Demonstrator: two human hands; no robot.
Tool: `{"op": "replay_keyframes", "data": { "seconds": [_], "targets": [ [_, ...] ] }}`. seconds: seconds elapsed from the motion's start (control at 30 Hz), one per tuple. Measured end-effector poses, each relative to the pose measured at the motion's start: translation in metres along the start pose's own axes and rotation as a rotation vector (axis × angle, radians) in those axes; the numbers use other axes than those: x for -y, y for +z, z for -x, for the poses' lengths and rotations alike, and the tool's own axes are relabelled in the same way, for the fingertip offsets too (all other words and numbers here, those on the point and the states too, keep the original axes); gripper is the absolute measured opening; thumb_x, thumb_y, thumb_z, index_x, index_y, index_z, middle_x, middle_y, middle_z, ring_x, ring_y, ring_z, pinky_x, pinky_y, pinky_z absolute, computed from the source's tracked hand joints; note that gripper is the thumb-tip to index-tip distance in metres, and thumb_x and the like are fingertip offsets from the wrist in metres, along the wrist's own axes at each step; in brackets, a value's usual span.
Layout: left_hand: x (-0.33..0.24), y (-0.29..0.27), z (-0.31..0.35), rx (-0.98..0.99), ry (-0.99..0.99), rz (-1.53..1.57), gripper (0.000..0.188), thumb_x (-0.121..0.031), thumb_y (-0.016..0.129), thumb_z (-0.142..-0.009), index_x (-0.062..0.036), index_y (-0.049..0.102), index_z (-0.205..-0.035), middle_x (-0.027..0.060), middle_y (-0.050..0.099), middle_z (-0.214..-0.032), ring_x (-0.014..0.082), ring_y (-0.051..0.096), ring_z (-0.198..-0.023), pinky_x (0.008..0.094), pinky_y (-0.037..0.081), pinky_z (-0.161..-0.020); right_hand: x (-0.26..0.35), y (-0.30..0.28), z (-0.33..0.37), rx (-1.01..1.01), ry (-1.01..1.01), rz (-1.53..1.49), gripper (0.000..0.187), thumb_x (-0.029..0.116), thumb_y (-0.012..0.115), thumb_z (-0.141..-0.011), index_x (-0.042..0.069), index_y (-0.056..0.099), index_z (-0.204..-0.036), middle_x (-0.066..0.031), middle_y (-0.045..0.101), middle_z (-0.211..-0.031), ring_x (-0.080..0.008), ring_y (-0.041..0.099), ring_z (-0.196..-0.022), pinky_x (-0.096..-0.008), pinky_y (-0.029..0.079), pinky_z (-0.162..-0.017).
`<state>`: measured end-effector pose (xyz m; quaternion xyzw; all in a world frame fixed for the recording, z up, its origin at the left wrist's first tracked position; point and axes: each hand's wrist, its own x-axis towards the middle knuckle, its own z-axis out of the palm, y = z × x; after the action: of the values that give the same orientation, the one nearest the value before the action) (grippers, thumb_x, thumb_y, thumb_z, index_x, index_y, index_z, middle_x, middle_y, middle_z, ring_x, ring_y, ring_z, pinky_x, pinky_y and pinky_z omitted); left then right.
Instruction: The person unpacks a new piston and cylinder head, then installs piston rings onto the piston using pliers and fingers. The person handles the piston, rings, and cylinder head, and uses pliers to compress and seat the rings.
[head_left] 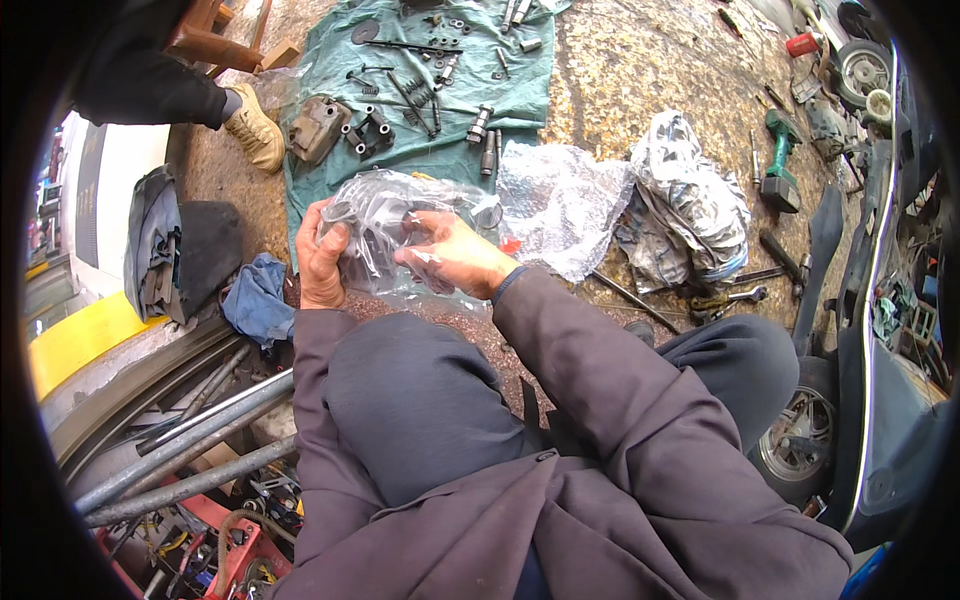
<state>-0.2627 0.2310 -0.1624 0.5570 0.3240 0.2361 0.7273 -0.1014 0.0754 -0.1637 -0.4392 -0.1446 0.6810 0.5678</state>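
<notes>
Between my hands is a clear plastic bag, crumpled, with a greyish part inside whose kind I cannot make out. My left hand is closed on the bag's left side, its thumb across the plastic. From the right, my right hand grips the bag, fingers bent into its folds. Just beyond lie a green cloth and, on it, a dirty metal engine part and a dark metal block with round posts. Right of my right hand rests a sheet of bubble wrap.
Shafts, springs and small parts are spread over the cloth. A crumpled white rag, a green cordless drill and a ratchet wrench lie to the right. Metal pipes and a blue rag are at left. Another person's shoe stands beside the cloth.
</notes>
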Motion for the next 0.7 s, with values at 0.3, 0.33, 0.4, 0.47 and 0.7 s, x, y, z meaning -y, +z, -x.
{"op": "replay_keyframes", "data": {
  "seconds": [0.3,0.33,0.4,0.47,0.7],
  "targets": [
    [0.004,-0.004,0.0,-0.042,-0.049,-0.049,0.057,-0.036,0.076,-0.082,0.0012,0.056,-0.12,0.0056,0.064,-0.108,0.0142,0.059,-0.098,0.0279,0.045,-0.091,-0.009,-0.001,0.003,-0.215,-0.056,0.002,0.016,0.007,0.071,-0.087,0.003,0.06,-0.097,-0.0013,0.059,-0.068,-0.0057,0.048,-0.05,-0.0224,0.034,-0.044],
    [0.005,-0.004,-0.001,-0.049,-0.061,-0.042,0.056,-0.036,0.076,-0.082,0.001,0.056,-0.12,0.0054,0.064,-0.108,0.0139,0.059,-0.097,0.0277,0.045,-0.09,-0.007,-0.004,0.003,-0.212,-0.081,0.043,0.016,0.007,0.072,-0.086,0.002,0.06,-0.097,-0.0015,0.06,-0.069,-0.0055,0.049,-0.052,-0.0221,0.035,-0.044],
    [0.008,-0.003,-0.002,-0.038,-0.065,0.006,0.055,-0.035,0.075,-0.083,0.0005,0.056,-0.12,0.0049,0.064,-0.108,0.0132,0.059,-0.096,0.0274,0.045,-0.089,-0.001,-0.012,0.004,-0.254,-0.159,0.12,0.013,0.006,0.072,-0.083,0.002,0.061,-0.089,0.0009,0.061,-0.072,-0.0037,0.051,-0.057,-0.0204,0.037,-0.047],
    [0.012,-0.001,-0.003,-0.074,-0.079,0.014,0.054,-0.036,0.076,-0.083,0.0001,0.056,-0.119,0.0038,0.064,-0.107,0.0122,0.058,-0.095,0.0271,0.045,-0.087,0.006,-0.027,0.004,-0.304,-0.07,0.278,0.02,0.007,0.069,-0.078,-0.003,0.062,-0.095,-0.0033,0.062,-0.074,-0.0098,0.056,-0.067,-0.0271,0.047,-0.061],
    [0.021,0.006,-0.008,-0.006,-0.079,0.04,0.051,-0.033,0.077,-0.083,-0.0003,0.057,-0.117,0.0044,0.064,-0.107,0.0127,0.06,-0.095,0.0269,0.046,-0.088,-0.021,-0.019,-0.004,-0.308,-0.104,0.333,0.031,0.016,0.076,-0.08,-0.002,0.063,-0.102,-0.0094,0.066,-0.078,-0.0134,0.061,-0.074,-0.0305,0.051,-0.067]
  ]
}}
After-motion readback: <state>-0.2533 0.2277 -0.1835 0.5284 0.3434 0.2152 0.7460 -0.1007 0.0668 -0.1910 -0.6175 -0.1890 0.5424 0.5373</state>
